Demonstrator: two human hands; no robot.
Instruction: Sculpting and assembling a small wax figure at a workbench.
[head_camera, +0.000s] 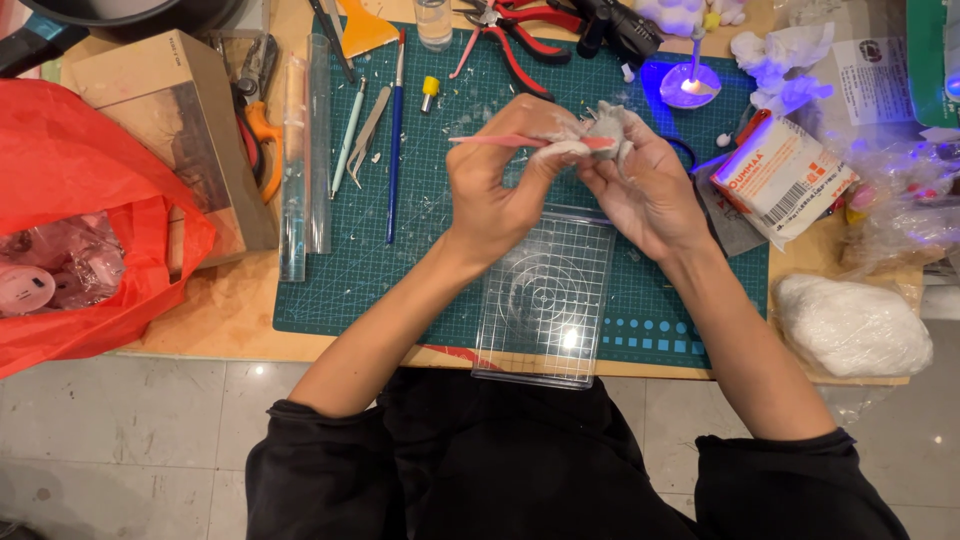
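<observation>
My left hand (500, 190) pinches a thin pink modelling tool (488, 140) that lies level, its tip pointing right. That tip touches a small whitish-grey clay piece (606, 122), which my right hand (652, 195) holds between its fingers. Both hands meet above the green cutting mat (400, 270), near its far middle. A clear acrylic plate with a grid and rings (545, 300) lies on the mat just below my wrists and overhangs the table's near edge.
Left of the mat are a red plastic bag (70, 200) and a cardboard box (170, 110). A clear roller (305, 150), a blue brush (395, 140) and red pliers (510, 40) lie at the back. A glowing violet lamp (690, 85), a white packet (780, 175) and wrapped white clay (850, 325) sit right.
</observation>
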